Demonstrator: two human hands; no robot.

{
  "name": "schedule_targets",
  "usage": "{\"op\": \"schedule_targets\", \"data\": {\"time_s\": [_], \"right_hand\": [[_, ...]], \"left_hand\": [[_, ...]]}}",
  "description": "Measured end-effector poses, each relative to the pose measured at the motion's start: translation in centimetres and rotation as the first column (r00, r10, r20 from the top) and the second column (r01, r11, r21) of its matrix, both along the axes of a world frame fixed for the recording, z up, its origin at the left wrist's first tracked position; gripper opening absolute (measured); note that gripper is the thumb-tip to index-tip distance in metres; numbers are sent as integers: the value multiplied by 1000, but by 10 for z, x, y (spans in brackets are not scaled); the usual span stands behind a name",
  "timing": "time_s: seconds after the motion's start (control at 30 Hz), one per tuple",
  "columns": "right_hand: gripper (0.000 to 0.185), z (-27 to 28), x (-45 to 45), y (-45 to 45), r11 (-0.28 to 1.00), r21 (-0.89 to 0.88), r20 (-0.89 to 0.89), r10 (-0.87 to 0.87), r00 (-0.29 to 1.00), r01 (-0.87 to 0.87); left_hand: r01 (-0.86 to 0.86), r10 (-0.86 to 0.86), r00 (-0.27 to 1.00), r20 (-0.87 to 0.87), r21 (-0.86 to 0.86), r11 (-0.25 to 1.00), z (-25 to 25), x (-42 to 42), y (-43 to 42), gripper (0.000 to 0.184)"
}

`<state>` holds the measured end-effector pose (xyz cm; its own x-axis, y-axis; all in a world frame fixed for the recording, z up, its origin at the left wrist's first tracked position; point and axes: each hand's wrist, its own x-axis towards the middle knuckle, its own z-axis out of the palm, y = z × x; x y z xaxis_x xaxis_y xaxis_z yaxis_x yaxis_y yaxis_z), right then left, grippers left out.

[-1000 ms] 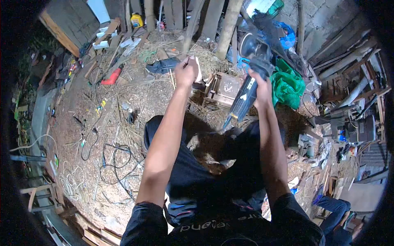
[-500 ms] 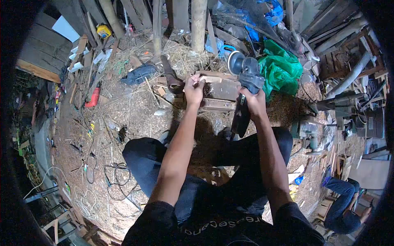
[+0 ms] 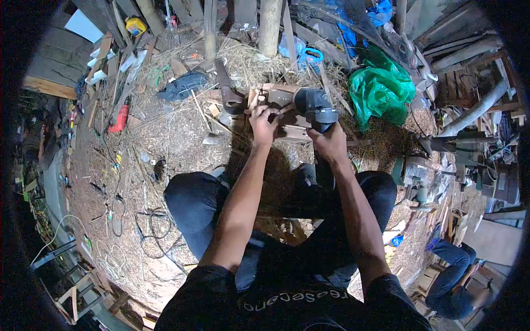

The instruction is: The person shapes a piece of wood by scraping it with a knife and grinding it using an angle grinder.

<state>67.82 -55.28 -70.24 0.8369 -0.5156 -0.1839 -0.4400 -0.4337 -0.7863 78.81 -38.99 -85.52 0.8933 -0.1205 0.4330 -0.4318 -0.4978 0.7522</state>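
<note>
My left hand (image 3: 263,122) is closed on a small light wooden piece (image 3: 255,99) at the near left end of a low wooden block (image 3: 292,132). My right hand (image 3: 331,144) grips a black angle grinder (image 3: 320,109) by its body, just to the right. The grinder's head and disc sit over the right part of the block, with the disc turned toward my left hand. Whether the disc touches the wood I cannot tell. A dark metal piece (image 3: 225,83) lies to the left of the block.
Green plastic (image 3: 381,88) lies at the right, with a blue handle (image 3: 311,57) nearby. A dark cloth (image 3: 183,85), a red tool (image 3: 120,118) and loose cables (image 3: 154,234) lie left. Posts (image 3: 270,27) stand ahead. Another person (image 3: 455,278) sits at the lower right.
Over the last second, the grinder has come down and left toward the wooden piece, its disc turning inward. My left hand has lowered to the block with the piece. The view has shifted.
</note>
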Motion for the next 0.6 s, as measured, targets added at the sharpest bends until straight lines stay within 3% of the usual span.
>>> {"op": "schedule_targets", "data": {"time_s": [0.07,0.17,0.37,0.47,0.6], "right_hand": [[50,-6,3,-3,1000,15,6,0,1000,0],[54,-1,10,-6,993,-115,-112,-4,994,-9],[60,-62,12,-23,981,-172,30,100,995,-93],[60,-40,13,-13,968,-229,-14,106,994,-106],[60,-29,12,-1,979,-160,2,129,992,-127]], "left_hand": [[6,-5,1000,-15,21,1000,6,-1,1,29],[29,-19,997,-73,145,989,15,-6,1,32],[70,-72,997,7,183,981,10,-1,2,30],[77,-81,997,20,169,983,6,0,2,29],[107,-99,994,-50,190,976,-7,5,3,29]]}}
